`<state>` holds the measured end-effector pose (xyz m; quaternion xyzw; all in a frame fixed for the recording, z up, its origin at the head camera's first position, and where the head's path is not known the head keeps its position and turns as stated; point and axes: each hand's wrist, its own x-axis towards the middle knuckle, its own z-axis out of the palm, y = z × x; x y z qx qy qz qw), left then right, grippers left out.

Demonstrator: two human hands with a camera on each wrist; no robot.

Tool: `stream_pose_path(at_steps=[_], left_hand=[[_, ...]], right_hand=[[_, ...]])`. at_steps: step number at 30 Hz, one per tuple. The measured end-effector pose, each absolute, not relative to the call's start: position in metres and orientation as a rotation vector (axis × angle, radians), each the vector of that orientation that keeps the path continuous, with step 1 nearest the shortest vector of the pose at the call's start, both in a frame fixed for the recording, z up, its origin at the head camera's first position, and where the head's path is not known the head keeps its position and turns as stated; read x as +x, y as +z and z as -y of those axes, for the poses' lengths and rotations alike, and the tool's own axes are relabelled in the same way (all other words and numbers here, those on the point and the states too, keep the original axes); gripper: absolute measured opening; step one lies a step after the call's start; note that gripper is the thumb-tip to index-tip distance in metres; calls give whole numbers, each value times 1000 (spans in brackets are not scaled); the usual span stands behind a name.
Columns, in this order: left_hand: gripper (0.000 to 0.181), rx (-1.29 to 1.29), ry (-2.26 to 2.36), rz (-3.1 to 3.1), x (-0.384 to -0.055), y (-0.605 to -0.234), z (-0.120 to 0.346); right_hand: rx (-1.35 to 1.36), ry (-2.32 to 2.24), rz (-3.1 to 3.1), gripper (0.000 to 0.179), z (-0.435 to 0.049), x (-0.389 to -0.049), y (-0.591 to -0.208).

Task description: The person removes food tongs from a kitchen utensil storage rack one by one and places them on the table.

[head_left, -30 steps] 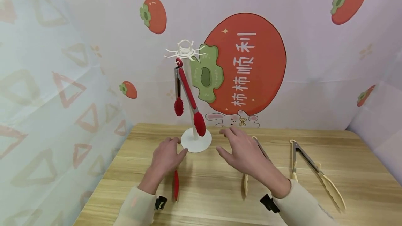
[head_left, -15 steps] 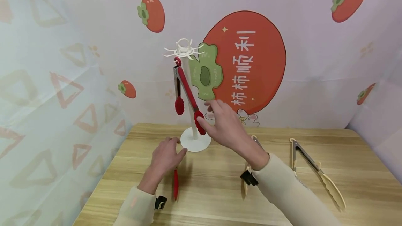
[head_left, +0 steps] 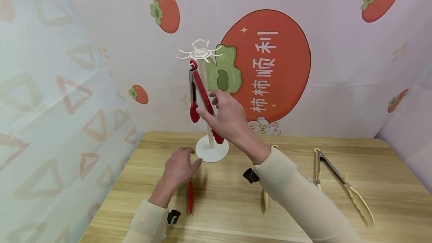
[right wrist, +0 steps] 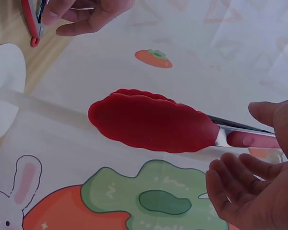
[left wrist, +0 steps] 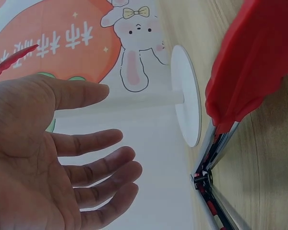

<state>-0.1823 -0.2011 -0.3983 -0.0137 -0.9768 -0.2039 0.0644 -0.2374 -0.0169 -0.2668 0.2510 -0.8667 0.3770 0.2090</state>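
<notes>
A white stand (head_left: 202,153) with a ring of hooks holds a pair of red-tipped tongs (head_left: 202,89), hung by its loop with the arms spread. My right hand (head_left: 229,117) is beside the longer arm, thumb and fingers apart on either side of it. In the right wrist view a gap shows between those fingers (right wrist: 223,179) and the hanging tongs (right wrist: 153,122). Low over the table, left of the stand's base, my left hand (head_left: 179,166) has loosely bent fingers around nothing. Under it lies a second pair of red tongs (head_left: 191,198), partly covered; its head looms large in the left wrist view.
Beige-tipped tongs (head_left: 359,203) lie spread at the table's right. Another beige pair (head_left: 265,200) is mostly hidden beneath my right forearm. A printed cloth wall (head_left: 337,111) rises behind the wooden table (head_left: 229,213), with another on the left.
My right hand has moved up and left from above the table to the hanging tongs' arm. My left hand has stayed in place. The hanging tongs look nearly unmoved.
</notes>
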Motion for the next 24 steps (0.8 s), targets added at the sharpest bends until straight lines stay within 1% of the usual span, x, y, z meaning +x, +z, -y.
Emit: stream_pose_path(at_steps=[9,17,24], left_hand=[[35,-48,-622,2948,-182,-399,200],[37,-42,-639,2943,-185,-400,199],[39,-21,-645,2956,-186,-401,199]], right_hand=[[645,1107,2395,46,28,-247,-262],[657,1144,2361,28,31,-249,-260],[642,1171,2340,25,25,-251,-260]])
